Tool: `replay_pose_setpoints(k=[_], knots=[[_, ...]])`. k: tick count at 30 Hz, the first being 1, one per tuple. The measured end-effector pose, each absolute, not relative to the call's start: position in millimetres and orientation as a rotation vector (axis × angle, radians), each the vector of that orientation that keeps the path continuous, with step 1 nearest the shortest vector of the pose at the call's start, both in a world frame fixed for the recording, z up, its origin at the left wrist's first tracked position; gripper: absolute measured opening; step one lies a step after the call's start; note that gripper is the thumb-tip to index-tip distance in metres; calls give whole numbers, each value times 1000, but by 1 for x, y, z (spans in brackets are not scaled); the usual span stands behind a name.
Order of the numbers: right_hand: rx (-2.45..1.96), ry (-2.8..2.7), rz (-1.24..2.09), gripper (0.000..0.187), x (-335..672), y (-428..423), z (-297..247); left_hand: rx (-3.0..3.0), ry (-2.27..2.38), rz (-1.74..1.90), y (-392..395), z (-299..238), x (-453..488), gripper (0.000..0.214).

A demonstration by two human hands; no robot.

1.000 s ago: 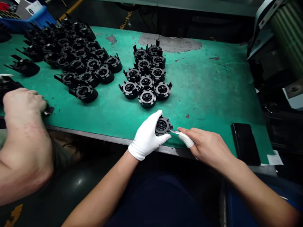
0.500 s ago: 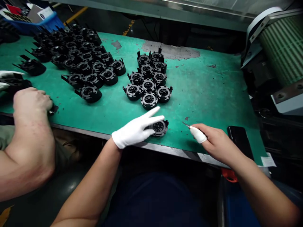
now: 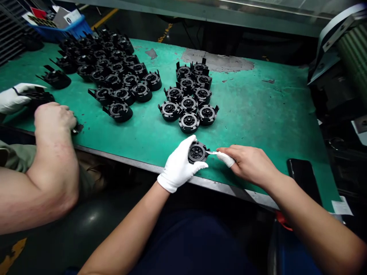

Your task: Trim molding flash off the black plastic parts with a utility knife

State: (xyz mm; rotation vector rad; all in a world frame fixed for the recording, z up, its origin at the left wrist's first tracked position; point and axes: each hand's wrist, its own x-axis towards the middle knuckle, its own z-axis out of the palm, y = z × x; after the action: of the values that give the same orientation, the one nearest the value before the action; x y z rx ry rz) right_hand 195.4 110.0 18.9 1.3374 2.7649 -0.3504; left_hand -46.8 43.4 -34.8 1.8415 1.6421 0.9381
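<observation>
My left hand (image 3: pixel 179 165), in a white glove, grips a round black plastic part (image 3: pixel 197 152) just above the near edge of the green table (image 3: pixel 252 110). My right hand (image 3: pixel 250 164), bare with white tape on the forefinger, pinches a small metal blade (image 3: pixel 211 152) whose tip touches the right side of that part. A tight cluster of several similar black parts (image 3: pixel 189 99) lies on the table just beyond my hands.
A bigger spread of black parts (image 3: pixel 111 72) covers the left of the table. A co-worker's bare arm (image 3: pixel 54 152) and gloved hand (image 3: pixel 14 100) work at the left edge. A black phone (image 3: pixel 304 179) lies at the right; a blue bin (image 3: pixel 61 25) stands far left; a machine (image 3: pixel 344 65) is on the right.
Half a second ago the part lay on the table under my flat left hand and the blade was apart. Now the part is lifted in my grip and the blade touches it.
</observation>
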Motion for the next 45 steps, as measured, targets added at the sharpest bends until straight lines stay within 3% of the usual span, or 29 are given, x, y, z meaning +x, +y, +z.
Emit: replay_pose_setpoints(k=[6,13,17,21,28,38,45], knots=[[1841,2508,-48,39,249,157,17,1836,1618,920,43,-31,-54,95],[1464,2862,-710,48,246,92,10,1934,1262,659,60,-17,-74,96],[1459,2773,-766,52,238,64,1,1890,1228,598,62,-9,-73,90],[1454,2773,-819,42,224,69,8,1861,1367,721,54,-7,-50,110],[1297,2686,-715,43,207,80,11,1851,1523,854,50,-20,-24,90],[1316,2643,-451,52,204,75,11,1905,1513,904,51,-23,-24,86],[1311,2658,-418,48,205,74,11,1921,1503,934,52,-26,-24,85]])
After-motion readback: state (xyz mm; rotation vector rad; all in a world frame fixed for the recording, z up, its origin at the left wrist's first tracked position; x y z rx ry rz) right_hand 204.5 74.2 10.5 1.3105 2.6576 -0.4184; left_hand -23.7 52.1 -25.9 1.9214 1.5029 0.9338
